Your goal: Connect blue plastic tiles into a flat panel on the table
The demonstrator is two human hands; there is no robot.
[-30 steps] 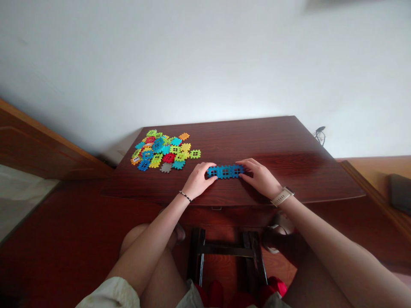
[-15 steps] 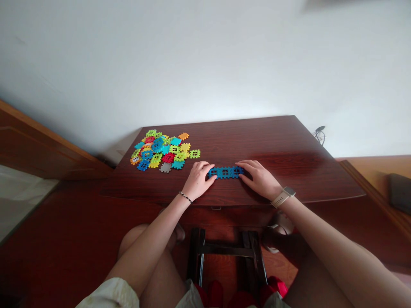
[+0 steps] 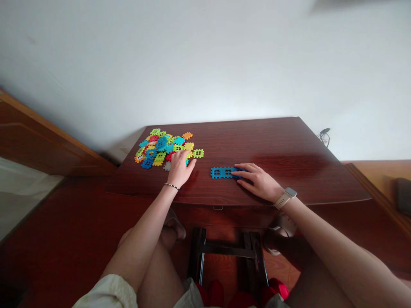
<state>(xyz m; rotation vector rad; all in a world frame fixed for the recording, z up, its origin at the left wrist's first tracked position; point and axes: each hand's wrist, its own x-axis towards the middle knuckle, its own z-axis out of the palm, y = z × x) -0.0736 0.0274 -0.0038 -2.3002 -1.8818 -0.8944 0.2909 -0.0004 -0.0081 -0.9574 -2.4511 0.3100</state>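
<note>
A strip of joined blue interlocking window tiles (image 3: 221, 172) lies flat on the table in front of me. My right hand (image 3: 257, 182) rests over the strip's right end with its fingers spread, hiding part of it; I see no grip around it. Over the near edge of a pile of colourful interlocking tiles (image 3: 161, 144), my left hand (image 3: 180, 166) is open, its thumb apart from the fingers. Its fingertips are close to the yellow and red tiles and cover some of them. A lime window tile (image 3: 198, 153) sits just right of that hand.
The dark wooden table (image 3: 257, 139) stands against a white wall (image 3: 205, 60). An orange tile (image 3: 187, 135) lies at the pile's back edge. A dark cable (image 3: 325, 136) hangs beyond the table's right side. Below the front edge is a dark stool frame (image 3: 227, 249).
My left hand has left the blue strip's left end and moved left to the pile. The right hand stays at the strip's right end, its fingers now more spread over it.
</note>
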